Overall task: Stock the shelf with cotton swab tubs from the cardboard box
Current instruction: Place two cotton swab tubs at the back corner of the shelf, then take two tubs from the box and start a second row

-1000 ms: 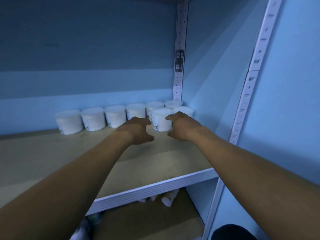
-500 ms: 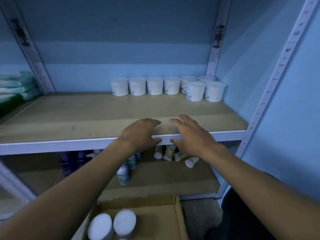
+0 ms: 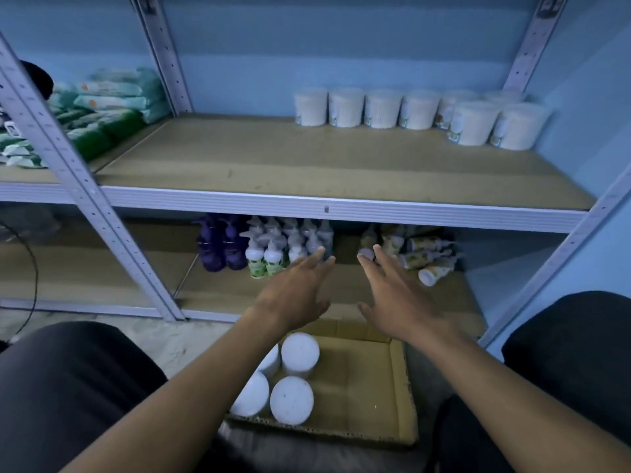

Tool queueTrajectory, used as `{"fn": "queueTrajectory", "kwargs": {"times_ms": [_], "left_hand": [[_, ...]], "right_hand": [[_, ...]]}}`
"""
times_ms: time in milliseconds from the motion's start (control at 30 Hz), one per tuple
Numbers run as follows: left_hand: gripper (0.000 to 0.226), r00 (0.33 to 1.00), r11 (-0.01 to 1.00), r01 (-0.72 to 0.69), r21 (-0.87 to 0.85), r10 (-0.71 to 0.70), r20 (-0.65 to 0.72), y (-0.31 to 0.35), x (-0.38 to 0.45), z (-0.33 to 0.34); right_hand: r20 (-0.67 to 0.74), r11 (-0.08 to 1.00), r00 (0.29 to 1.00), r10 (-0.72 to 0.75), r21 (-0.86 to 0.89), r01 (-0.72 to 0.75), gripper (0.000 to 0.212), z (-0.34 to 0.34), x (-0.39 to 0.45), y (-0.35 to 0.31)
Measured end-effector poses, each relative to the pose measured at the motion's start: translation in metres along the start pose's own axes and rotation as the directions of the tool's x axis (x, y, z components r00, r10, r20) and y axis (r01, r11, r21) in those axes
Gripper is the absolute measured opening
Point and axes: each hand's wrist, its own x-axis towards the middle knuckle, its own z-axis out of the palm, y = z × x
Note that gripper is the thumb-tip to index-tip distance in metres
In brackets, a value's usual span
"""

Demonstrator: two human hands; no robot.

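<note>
Several white cotton swab tubs stand in a row at the back right of the wooden shelf, with two more tubs in front of the row's right end. An open cardboard box lies on the floor between my knees and holds several white tubs on its left side. My left hand and my right hand hover side by side above the box's far edge, fingers spread, holding nothing.
Green and white soft packs fill the neighbouring shelf bay on the left. Purple bottles, white pump bottles and toppled small bottles sit on the lower shelf. Metal uprights frame the bay. My dark-clad knees flank the box.
Both hands have pulled back from the tubs on the shelf and dropped below the shelf edge toward the box. My view has tilted down, bringing the box and lower shelf into sight.
</note>
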Motion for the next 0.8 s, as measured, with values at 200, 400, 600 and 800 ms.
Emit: {"fn": "queueTrajectory", "kwargs": {"times_ms": [200,400,600,800], "left_hand": [[0.082,0.979,0.983,0.169,-0.069,-0.160,0.122,-0.037,-0.017,0.055],[0.085,0.923,0.939,0.316,-0.133,-0.273,0.271,-0.073,-0.041,0.104],[0.078,0.874,0.908,0.404,-0.113,-0.347,0.340,-0.091,-0.060,0.137],[0.075,0.856,0.889,0.443,-0.117,-0.381,0.351,-0.099,-0.071,0.168]], "right_hand": [[0.168,0.999,0.986,0.004,0.035,-0.010,0.086,0.047,0.004,-0.018],[0.299,1.000,0.954,-0.013,0.025,0.006,0.083,0.096,0.008,-0.042],[0.423,0.999,0.905,-0.041,0.027,0.033,0.083,0.143,0.004,-0.061],[0.522,0.995,0.848,-0.095,0.032,0.092,0.076,0.180,0.001,-0.073]]}}
